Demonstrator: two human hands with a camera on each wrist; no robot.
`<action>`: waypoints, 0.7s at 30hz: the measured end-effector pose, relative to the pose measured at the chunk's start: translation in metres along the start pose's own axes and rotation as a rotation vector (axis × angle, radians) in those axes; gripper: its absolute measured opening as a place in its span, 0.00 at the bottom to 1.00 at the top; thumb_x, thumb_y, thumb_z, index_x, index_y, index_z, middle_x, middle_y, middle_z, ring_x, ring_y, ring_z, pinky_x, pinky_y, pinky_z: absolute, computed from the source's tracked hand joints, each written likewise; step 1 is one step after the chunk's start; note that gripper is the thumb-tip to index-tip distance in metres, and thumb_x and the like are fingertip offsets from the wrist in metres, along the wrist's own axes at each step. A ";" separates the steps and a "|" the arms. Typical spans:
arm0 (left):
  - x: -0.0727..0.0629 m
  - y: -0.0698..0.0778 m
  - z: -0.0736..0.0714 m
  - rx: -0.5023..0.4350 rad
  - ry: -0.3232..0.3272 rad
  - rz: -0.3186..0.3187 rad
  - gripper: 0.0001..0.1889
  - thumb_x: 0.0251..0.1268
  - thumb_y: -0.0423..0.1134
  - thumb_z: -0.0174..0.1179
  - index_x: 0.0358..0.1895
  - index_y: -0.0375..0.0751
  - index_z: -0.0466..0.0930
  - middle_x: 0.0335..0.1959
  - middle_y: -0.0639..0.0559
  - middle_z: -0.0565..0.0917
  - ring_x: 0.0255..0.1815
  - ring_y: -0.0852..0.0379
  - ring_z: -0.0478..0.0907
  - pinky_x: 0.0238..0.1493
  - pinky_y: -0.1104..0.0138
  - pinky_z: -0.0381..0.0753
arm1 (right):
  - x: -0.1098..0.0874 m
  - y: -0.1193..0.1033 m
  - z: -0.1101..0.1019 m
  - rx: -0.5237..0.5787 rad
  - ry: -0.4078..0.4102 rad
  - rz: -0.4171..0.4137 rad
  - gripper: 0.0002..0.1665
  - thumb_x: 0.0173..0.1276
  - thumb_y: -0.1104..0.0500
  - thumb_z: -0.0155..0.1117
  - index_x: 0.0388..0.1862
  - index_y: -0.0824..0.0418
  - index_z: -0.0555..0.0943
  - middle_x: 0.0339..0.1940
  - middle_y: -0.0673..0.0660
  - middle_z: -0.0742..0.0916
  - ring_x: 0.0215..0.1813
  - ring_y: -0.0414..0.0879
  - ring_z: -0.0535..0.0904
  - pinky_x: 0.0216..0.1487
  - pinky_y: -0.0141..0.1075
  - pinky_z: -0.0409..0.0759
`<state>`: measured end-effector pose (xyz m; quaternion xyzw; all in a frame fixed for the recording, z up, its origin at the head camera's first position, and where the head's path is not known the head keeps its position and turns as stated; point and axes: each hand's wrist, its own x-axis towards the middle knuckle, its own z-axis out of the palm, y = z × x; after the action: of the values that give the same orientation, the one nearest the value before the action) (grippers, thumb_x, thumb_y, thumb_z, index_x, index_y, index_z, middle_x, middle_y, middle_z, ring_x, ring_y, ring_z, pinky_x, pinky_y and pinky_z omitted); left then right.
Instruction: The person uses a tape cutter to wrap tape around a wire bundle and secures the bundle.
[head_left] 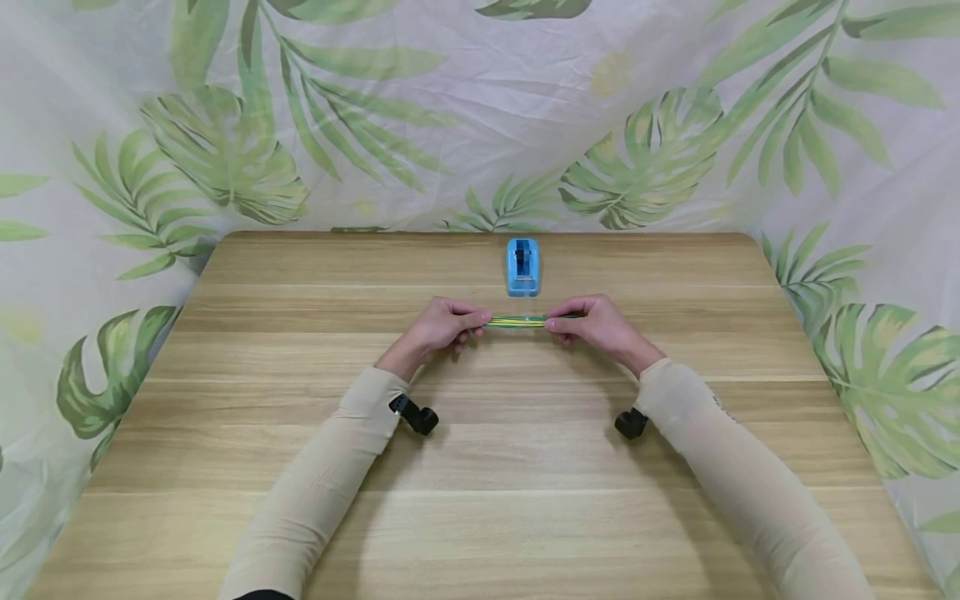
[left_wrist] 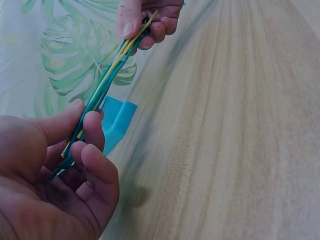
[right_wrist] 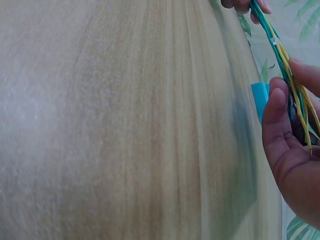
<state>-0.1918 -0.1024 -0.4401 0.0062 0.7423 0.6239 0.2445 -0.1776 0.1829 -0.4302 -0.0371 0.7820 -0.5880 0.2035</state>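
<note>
A bundle of thin green and yellow wires (head_left: pixel 516 322) is stretched level between the two hands, just in front of a blue tape dispenser (head_left: pixel 522 268). My left hand (head_left: pixel 447 325) pinches the bundle's left end between thumb and fingers. At the other end, my right hand (head_left: pixel 597 323) pinches it the same way. Loose tips stick out past the fingers in both wrist views. A small pale, shiny band shows around the middle of the wires (left_wrist: pixel 103 81) in the left wrist view, and it looks like clear tape.
The wooden table (head_left: pixel 517 500) has its far edge just behind the dispenser. A leaf-print cloth (head_left: pixel 480 108) hangs behind it and at both sides. Black wrist cameras (head_left: pixel 422 418) jut inward from the sleeves.
</note>
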 end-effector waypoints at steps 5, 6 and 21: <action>0.001 -0.001 0.000 0.011 0.005 0.009 0.12 0.69 0.41 0.67 0.46 0.34 0.89 0.25 0.48 0.83 0.18 0.60 0.68 0.16 0.70 0.71 | 0.002 0.003 0.000 0.013 -0.009 0.009 0.17 0.70 0.56 0.70 0.50 0.68 0.85 0.39 0.69 0.86 0.35 0.48 0.82 0.40 0.38 0.85; 0.001 -0.001 0.000 0.011 0.005 0.011 0.12 0.69 0.41 0.67 0.45 0.34 0.89 0.25 0.48 0.83 0.18 0.60 0.68 0.16 0.70 0.71 | 0.003 0.003 0.000 0.022 -0.007 0.016 0.18 0.71 0.55 0.69 0.50 0.69 0.85 0.39 0.68 0.86 0.35 0.48 0.82 0.40 0.38 0.85; 0.003 -0.003 0.001 0.009 0.015 0.026 0.11 0.66 0.38 0.69 0.46 0.34 0.89 0.28 0.42 0.85 0.19 0.60 0.70 0.19 0.69 0.75 | 0.008 -0.002 0.002 0.234 0.011 0.162 0.25 0.76 0.56 0.63 0.64 0.70 0.74 0.48 0.62 0.81 0.33 0.46 0.83 0.40 0.37 0.86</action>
<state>-0.1935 -0.1016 -0.4436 0.0120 0.7466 0.6238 0.2307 -0.1843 0.1780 -0.4315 0.0535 0.7096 -0.6570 0.2489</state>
